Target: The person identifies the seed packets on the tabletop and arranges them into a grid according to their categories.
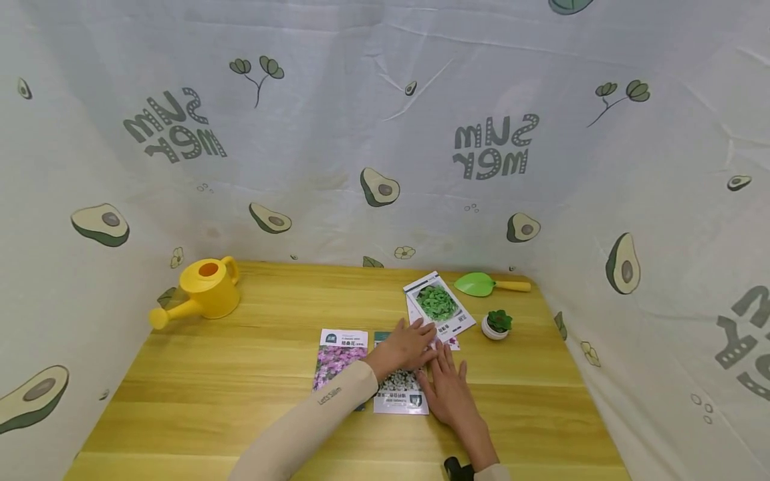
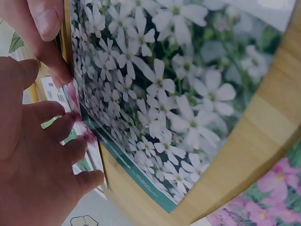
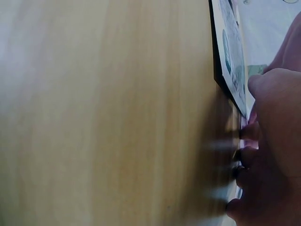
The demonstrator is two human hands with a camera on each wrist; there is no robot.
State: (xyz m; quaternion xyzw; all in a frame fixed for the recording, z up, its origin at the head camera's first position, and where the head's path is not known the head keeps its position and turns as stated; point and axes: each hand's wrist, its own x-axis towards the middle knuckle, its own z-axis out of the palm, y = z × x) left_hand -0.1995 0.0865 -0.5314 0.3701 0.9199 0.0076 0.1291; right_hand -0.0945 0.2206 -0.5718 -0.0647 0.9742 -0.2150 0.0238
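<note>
My left hand [image 1: 411,344] reaches across a packet with white flowers [image 2: 160,89], its fingertips on the lower edge of a packet picturing green leaves [image 1: 437,302]. Under that leafy packet another packet with pink flowers [image 1: 454,343] sticks out. My right hand [image 1: 451,394] lies beside the white-flower packet, fingers stretched forward to the lower edge of the overlapping pair. In the right wrist view the right hand's fingers [image 3: 249,176] are low over the wooden table. Left of the hands lies a packet with purple-pink flowers [image 1: 338,357], partly behind the left sleeve.
A yellow watering can [image 1: 210,290] stands at the back left of the wooden table [image 1: 252,374]. At the back right lie a green trowel with a yellow handle [image 1: 478,284] and a small potted plant [image 1: 496,327]. A printed cloth [image 1: 337,120] hangs behind and beside the table.
</note>
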